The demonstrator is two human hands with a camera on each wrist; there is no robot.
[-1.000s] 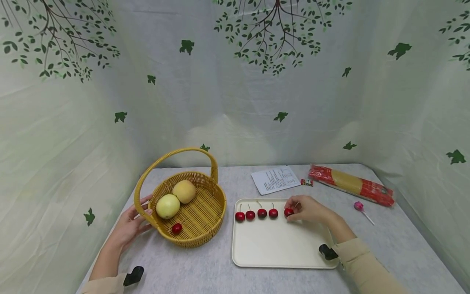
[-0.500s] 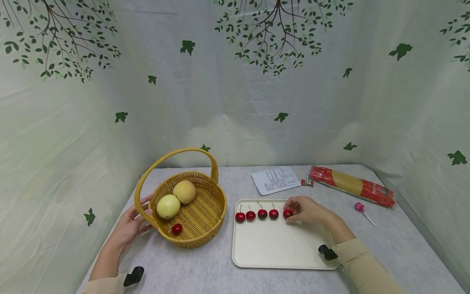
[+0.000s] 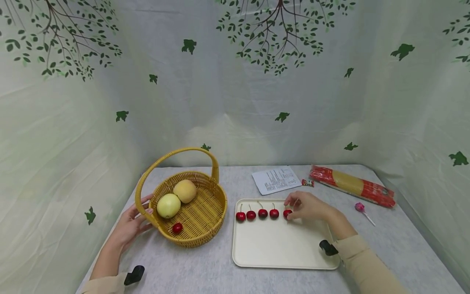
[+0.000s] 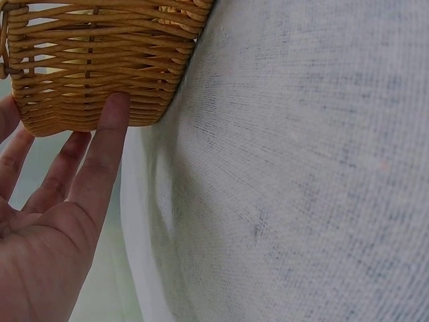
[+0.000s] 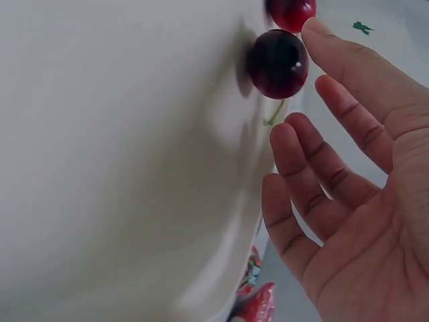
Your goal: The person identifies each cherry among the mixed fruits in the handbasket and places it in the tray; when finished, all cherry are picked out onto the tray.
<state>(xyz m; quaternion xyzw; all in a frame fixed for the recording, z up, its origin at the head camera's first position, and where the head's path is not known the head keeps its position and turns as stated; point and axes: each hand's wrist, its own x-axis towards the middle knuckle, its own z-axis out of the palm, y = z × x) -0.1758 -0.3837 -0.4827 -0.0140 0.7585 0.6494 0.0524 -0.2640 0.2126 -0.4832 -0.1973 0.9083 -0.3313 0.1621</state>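
Observation:
My right hand is over the cream tray, fingers spread beside the rightmost cherry. The right wrist view shows that dark cherry on the tray with its green stem, the thumb and fingertips apart around it. Several more red cherries with stems form a row to its left along the tray's back. My left hand rests its straight fingers against the side of the yellow wicker basket, below the handle's left end. Inside lie a peach-coloured fruit, a pale green fruit and one cherry.
Behind the tray are a printed paper, a small red wrapped candy and a long red-and-yellow packet. A pink lollipop lies to the tray's right. Leaf-patterned white cloth stands around the table.
The right hand's fingers have loosened from the rightmost cherry, which now stands on the tray slightly farther left. The left hand and basket have kept their places.

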